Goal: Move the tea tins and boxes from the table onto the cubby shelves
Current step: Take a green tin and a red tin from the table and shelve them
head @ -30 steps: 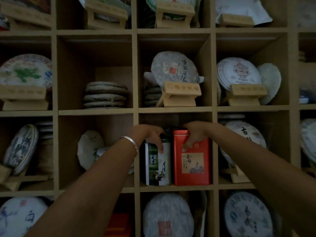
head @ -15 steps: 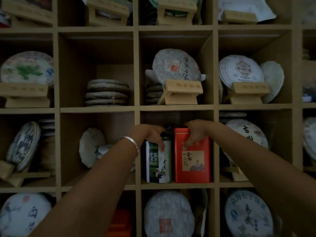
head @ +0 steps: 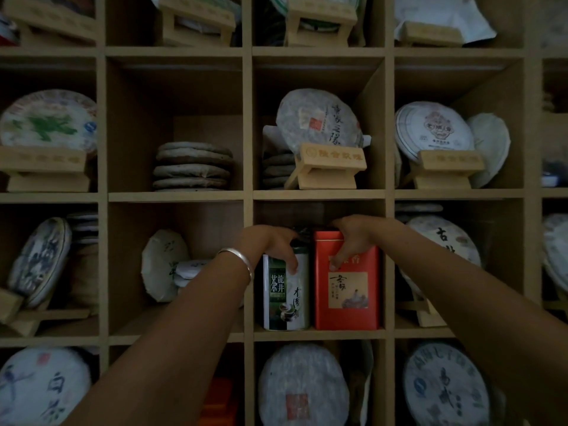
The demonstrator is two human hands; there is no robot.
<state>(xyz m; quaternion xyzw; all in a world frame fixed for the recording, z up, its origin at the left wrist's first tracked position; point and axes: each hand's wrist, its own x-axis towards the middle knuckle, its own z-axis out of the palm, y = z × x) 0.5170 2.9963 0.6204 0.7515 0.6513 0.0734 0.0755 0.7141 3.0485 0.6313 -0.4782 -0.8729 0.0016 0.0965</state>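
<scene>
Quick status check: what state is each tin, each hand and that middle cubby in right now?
green tea tin: upright, lid on, standing in cubby.
red tea tin: upright, closed, beside the green one.
left hand: fingers draped over green tin's top.
right hand: fingers on red tin's top.
middle cubby: holds both tins.

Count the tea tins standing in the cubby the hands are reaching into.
2: green-and-white tin on the left under the left hand, red tin beside it under the right hand. More may sit hidden behind them.
</scene>
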